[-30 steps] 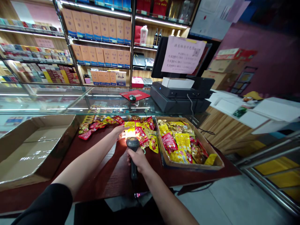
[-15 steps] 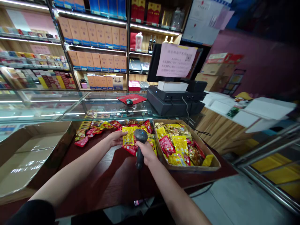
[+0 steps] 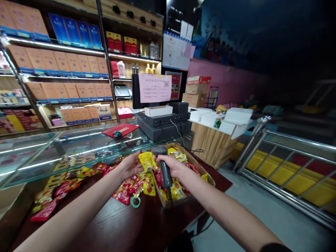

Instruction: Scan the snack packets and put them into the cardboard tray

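Note:
My left hand (image 3: pixel 132 166) grips a yellow snack packet (image 3: pixel 147 161) by its left edge, above the table. Fingers of my right hand (image 3: pixel 172 165) are wrapped round a dark handheld scanner (image 3: pixel 166 175), whose head is just right of the packet and whose cable hangs down. Behind the scanner sits a cardboard tray (image 3: pixel 212 180) of yellow, red and gold packets. Loose red and yellow packets (image 3: pixel 126 190) lie on the dark table below my left hand, with a small round green-edged item (image 3: pixel 135 201) beside them.
More packets (image 3: pixel 61 187) lie in a row at the left, beside another cardboard box (image 3: pixel 13 199). Behind are a glass counter (image 3: pixel 78 145), a red mat with a mouse (image 3: pixel 117 134), and a monitor with a pink sheet (image 3: pixel 154 88) above a black cash drawer (image 3: pixel 165 127). A metal railing (image 3: pixel 288 168) stands right.
The view has turned to the right. Both hands still hold the packet and the scanner; the packet is now tilted, and the scanner is in front of the filled tray.

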A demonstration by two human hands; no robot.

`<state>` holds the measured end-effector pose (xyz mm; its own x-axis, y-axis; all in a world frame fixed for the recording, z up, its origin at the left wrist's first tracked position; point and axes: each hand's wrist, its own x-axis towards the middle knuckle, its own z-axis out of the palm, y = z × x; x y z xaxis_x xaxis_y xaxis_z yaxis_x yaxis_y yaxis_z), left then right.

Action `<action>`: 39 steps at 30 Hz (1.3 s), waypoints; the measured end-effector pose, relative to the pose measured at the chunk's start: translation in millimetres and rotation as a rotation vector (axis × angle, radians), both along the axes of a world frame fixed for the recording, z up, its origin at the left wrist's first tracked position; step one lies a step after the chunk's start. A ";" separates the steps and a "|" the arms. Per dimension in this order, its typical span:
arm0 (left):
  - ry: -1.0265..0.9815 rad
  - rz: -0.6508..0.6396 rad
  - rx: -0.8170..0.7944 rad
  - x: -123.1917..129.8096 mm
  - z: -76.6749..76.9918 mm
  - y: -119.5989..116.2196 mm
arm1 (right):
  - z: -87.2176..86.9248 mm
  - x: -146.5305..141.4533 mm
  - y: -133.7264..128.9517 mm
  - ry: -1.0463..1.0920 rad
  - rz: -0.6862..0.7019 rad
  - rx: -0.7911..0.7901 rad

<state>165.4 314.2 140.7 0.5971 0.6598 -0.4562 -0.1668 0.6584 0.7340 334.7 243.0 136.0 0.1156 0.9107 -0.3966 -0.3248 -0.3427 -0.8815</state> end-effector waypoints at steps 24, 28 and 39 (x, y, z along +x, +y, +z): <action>0.020 0.055 -0.061 38.8 -3.1 -18.2 | 16.7 59.3 -47.2 -0.010 -0.076 0.125; 0.034 0.224 -0.063 -41.5 -17.6 -17.8 | 6.5 3.0 -32.0 0.021 0.072 0.063; 0.078 0.432 -0.145 -161.4 -76.5 -33.9 | -51.2 -108.9 -3.4 -0.100 0.242 -0.077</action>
